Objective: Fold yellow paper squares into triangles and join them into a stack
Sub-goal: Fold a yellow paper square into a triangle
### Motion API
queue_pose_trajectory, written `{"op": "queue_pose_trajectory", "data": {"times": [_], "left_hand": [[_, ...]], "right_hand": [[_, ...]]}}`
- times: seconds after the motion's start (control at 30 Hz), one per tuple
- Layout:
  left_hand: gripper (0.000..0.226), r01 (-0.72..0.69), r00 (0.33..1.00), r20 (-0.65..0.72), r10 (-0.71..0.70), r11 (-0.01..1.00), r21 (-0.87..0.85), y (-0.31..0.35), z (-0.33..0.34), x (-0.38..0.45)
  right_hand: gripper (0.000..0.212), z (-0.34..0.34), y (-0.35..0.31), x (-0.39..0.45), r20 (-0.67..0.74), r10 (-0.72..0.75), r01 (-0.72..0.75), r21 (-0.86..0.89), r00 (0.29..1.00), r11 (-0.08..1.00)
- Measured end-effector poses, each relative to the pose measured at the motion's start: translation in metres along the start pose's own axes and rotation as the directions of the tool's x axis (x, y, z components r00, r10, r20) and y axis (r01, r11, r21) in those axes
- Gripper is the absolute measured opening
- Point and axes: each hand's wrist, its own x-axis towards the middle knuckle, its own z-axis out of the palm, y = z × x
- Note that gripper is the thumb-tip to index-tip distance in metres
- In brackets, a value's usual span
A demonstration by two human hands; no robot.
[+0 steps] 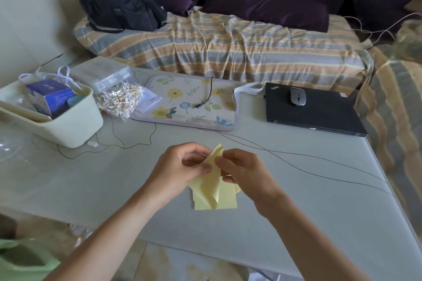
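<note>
A folded yellow paper piece (213,174) is held upright above the table between both hands. My left hand (180,166) pinches its left edge between thumb and curled fingers. My right hand (244,171) pinches its right edge near the top. Under the hands, a small pile of flat yellow paper squares (226,198) lies on the grey table (114,185), partly hidden by the held piece and my hands.
A cream bin (75,125) with a blue box stands at the left, a bag of cotton swabs (118,100) beside it. A floral mat (189,102), a black laptop (312,112) with a mouse (298,96), and thin black cables (296,155) lie behind.
</note>
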Motion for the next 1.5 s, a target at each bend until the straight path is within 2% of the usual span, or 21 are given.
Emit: {"op": "queue_pose_trajectory", "data": {"times": [0.27, 0.53, 0.77, 1.03, 1.5], "left_hand": [[0.031, -0.055, 0.997, -0.053, 0.057, 0.998, 0.036, -0.0023, -0.0015, 0.0058], [0.031, -0.124, 0.992, -0.01, 0.125, 0.99, 0.06, 0.0006, 0.0011, 0.0085], [0.033, -0.142, 0.99, 0.015, 0.142, 0.989, 0.038, 0.0003, 0.0018, 0.0088], [0.027, -0.129, 0.99, -0.044, 0.132, 0.99, 0.064, -0.0016, -0.0002, 0.0095], [0.026, -0.179, 0.982, -0.042, 0.184, 0.98, 0.089, -0.0004, -0.0022, 0.0096]], "right_hand": [[0.009, 0.0013, -0.0006, 0.0021, -0.038, -0.031, 0.035, 0.094, 0.999, 0.995], [0.011, -0.0028, -0.002, 0.0014, -0.059, -0.061, 0.067, 0.102, 0.996, 0.993], [0.013, -0.0029, -0.0031, 0.0018, -0.092, -0.075, 0.09, 0.159, 0.993, 0.983], [0.012, -0.002, -0.0055, 0.0041, -0.168, -0.075, 0.108, 0.194, 0.983, 0.975], [0.017, -0.003, -0.0057, 0.0054, -0.174, -0.058, 0.099, 0.232, 0.983, 0.968]]}}
